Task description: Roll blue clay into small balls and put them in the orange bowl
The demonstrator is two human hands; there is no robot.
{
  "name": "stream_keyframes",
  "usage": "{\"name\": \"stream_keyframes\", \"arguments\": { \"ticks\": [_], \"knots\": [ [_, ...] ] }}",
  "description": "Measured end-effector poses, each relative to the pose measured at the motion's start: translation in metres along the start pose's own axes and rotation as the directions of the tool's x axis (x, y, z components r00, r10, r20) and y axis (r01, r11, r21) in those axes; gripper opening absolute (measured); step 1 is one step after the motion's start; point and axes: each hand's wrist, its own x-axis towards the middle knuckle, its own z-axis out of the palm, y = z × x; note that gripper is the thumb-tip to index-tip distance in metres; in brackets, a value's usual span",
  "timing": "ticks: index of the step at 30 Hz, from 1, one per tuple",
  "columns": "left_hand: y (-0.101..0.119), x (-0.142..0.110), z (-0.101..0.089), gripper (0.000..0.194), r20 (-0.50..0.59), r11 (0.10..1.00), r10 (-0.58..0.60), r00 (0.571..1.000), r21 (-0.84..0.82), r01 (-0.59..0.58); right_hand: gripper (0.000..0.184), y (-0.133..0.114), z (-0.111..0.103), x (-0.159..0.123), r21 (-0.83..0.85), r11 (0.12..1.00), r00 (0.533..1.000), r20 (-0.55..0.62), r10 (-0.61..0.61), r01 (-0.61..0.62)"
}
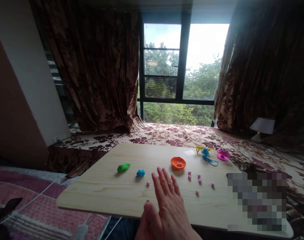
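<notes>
My right hand reaches out flat over the near edge of a pale wooden board, back up, fingers stretched, holding nothing. Its fingertips end just short of an orange dish with pink bits in it. A tiny pink ball lies just left of the fingers, and several more pink balls are scattered to the right. A blue clay lump and a green clay piece lie further left. My left hand is out of view.
Yellow, blue and pink plastic tools sit at the board's far right corner. A blurred patch covers the near right corner. Floral bedding, curtains and a window lie behind; a white lamp stands at right. White cables trail at left.
</notes>
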Motion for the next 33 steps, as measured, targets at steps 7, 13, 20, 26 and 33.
{"name": "stream_keyframes", "arguments": {
  "ticks": [7,13,20,26,33],
  "knots": [
    [0.02,-0.025,-0.001,0.058,-0.267,0.99,0.128,0.955,0.084,-0.109,0.059,-0.05,0.054,-0.014,-0.008,0.919,0.894,-0.235,0.381,-0.393],
    [0.016,-0.015,-0.005,0.051,-0.18,0.988,0.129,0.975,0.104,-0.112,0.074,-0.017,0.021,-0.006,0.075,0.996,0.999,-0.029,-0.037,0.039],
    [0.011,-0.013,-0.006,0.059,-0.133,0.988,0.125,0.983,0.111,-0.11,0.048,-0.016,0.032,-0.029,0.038,0.999,0.989,-0.146,-0.021,0.027],
    [0.009,-0.011,-0.003,0.049,-0.167,0.996,0.049,0.985,0.081,-0.036,0.061,0.006,0.01,-0.018,0.064,0.99,0.99,0.05,-0.128,0.125],
    [0.004,-0.003,-0.006,0.046,-0.253,0.998,0.057,0.966,-0.006,-0.061,0.063,-0.016,0.022,-0.025,0.068,0.997,0.999,-0.036,0.033,-0.03]
  ]
}}
